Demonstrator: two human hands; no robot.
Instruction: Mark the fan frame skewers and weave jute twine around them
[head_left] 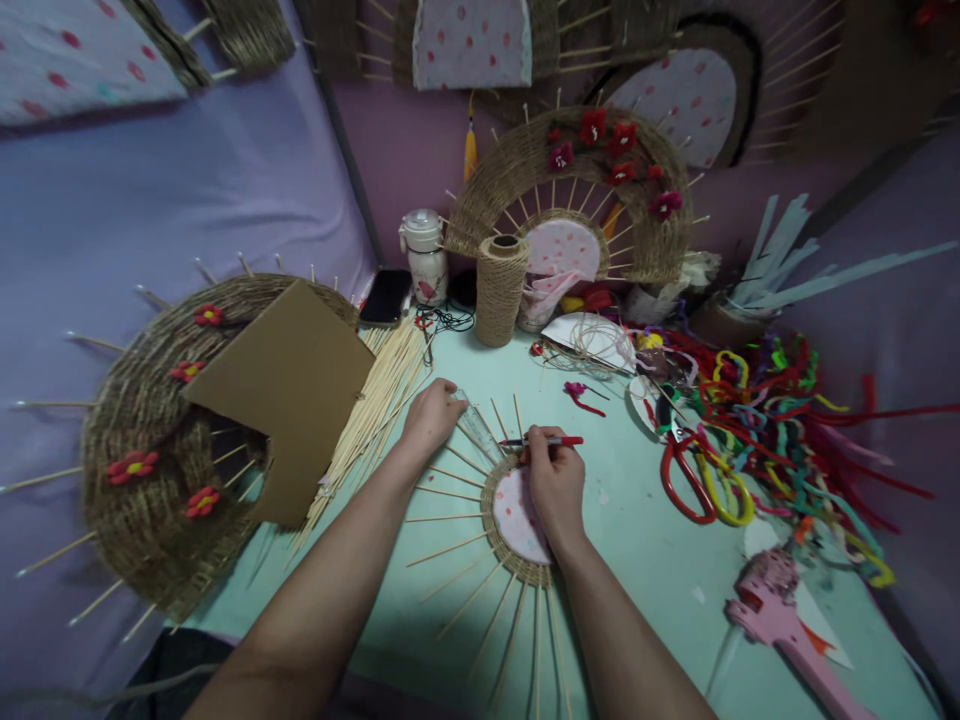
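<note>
1. Gripping a red pen (566,440), the right hand (556,488) has its fingers closed around the barrel, the tip pointing toward the left hand.
2. The left hand (433,412) pinches one end of a clear ruler (474,418), which slants down toward the pen tip.
3. Just below the ruler and left of the right hand lies a small half-round woven fan (514,515), its thin sticks spreading out beneath the left forearm.
4. Left of the left hand are bundled wooden sticks (382,385) and cut cardboard (292,400).
5. Beyond both hands stands a twine spool (501,292).
6. Right of the right hand are red-handled scissors (666,478); nearer, a pink glue gun (784,625).
</note>
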